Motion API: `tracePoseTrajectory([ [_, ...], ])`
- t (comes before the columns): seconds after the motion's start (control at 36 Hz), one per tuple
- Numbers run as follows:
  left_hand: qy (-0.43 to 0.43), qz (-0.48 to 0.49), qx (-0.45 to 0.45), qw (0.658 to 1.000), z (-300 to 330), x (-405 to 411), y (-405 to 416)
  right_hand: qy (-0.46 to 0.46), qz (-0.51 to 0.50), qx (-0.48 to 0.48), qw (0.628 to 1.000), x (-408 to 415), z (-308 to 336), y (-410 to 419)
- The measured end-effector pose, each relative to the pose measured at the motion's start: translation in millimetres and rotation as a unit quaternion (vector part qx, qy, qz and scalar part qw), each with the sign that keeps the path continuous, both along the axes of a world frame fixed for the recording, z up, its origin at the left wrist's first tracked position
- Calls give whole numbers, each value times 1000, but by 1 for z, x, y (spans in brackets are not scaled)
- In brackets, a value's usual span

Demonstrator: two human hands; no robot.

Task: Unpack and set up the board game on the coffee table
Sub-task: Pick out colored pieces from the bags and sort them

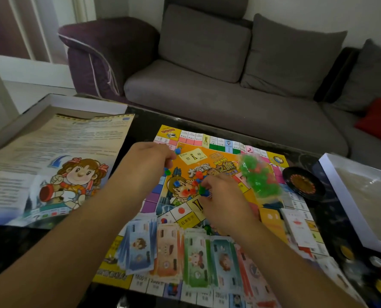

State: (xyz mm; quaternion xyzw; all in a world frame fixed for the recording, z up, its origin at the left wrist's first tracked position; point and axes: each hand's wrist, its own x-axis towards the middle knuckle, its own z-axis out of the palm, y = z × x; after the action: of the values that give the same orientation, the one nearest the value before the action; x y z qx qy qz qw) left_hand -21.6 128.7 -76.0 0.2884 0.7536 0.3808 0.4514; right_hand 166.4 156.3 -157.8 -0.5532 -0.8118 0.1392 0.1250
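Note:
The colourful game board (pixel 218 150) lies unfolded on the dark coffee table (pixel 145 121). Small red, blue and green pieces (pixel 197 177) are scattered over its middle. My left hand (pixel 147 161) hovers over the board's left side, fingers curled, with small blue and green pieces at its fingertips. My right hand (pixel 220 196) pinches a cluster of green and blue pieces near the board's centre. A clear bag of green and red houses (pixel 259 176) lies on the right side. Stacks of paper money (pixel 185 252) are fanned along the near edge.
A rules sheet (pixel 58 165) lies across the open box half (pixel 82 103) at left. A black spinner (pixel 304 183) and white card stacks (pixel 298 227) sit at right, beside another white box half (pixel 360 196). A grey sofa (pixel 229 92) stands behind the table.

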Motion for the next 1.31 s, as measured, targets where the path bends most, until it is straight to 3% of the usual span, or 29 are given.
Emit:
tracePoseTrajectory([
  [0.17, 25, -33, 2, 999, 4, 2, 1, -43, -12, 32, 998, -11, -10, 19],
  [0.47, 29, -78, 13, 996, 9, 0, -4, -40, -9, 40, 998, -23, -8, 33],
  [0.56, 19, -73, 19, 997, 3, 1, -6, 5, -7, 42, 999, -19, 1, 24],
  [0.64, 28, -68, 47, 996, -3, 4, -11, 120, -11, 42, 992, -12, 23, 6],
  [0.72, 35, -134, 76, 987, -9, 8, -25, 202, 4, 35, 979, 1, 45, -21],
  [0.89, -72, -249, 134, 956, -12, 29, -45, 300, 29, 50, 952, 27, 63, -61],
  [1.19, -165, -219, 113, 955, -13, 49, -59, 289, 49, 64, 954, 49, 65, -67],
  [1.31, -191, -190, 104, 957, -13, 50, -57, 328, 28, 43, 943, 52, 71, -67],
])
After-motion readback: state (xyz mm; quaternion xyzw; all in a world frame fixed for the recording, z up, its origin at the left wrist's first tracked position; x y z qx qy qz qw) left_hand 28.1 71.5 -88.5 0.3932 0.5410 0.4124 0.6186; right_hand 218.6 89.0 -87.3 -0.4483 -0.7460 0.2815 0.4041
